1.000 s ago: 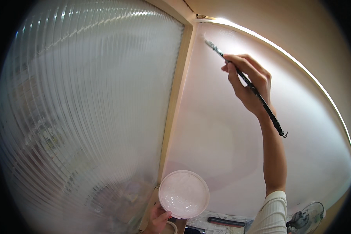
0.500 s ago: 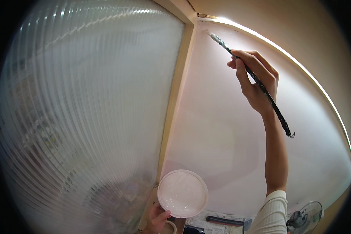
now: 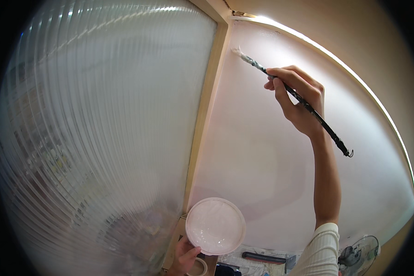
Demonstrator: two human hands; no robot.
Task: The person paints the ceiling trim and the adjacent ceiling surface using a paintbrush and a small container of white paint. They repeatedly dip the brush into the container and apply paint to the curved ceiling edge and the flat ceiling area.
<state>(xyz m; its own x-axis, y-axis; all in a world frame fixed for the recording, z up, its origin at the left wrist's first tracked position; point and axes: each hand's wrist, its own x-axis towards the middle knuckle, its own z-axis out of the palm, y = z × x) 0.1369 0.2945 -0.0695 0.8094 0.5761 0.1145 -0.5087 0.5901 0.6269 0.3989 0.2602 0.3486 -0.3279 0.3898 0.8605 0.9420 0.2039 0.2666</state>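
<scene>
High on the pale wall (image 3: 262,184), just right of the wooden frame post (image 3: 202,124), the right hand (image 3: 296,99) is closed around a long black paintbrush (image 3: 303,103), pinching the handle between thumb and fingers near its upper third. The brush runs slantwise through the hand: its white-laden bristle tip sticks out up and to the left, touching the wall close to the post and below the bright strip at the ceiling edge, while the dark handle end trails down and to the right, past the wrist. At the bottom of the view the left hand (image 3: 185,257) grips a round white dish (image 3: 215,225) of paint from beneath, fingers curled at its lower rim, holding it near the foot of the post; a roll of tape (image 3: 198,267) sits at that wrist. Ribbed frosted glass (image 3: 101,138) fills the left side, and a floor fan (image 3: 359,255) shows at the lower right. Compared with half a second ago, the brush tip has dropped lower on the wall, away from the top corner, and the right hand has come down with it; the dish sits where it was.
</scene>
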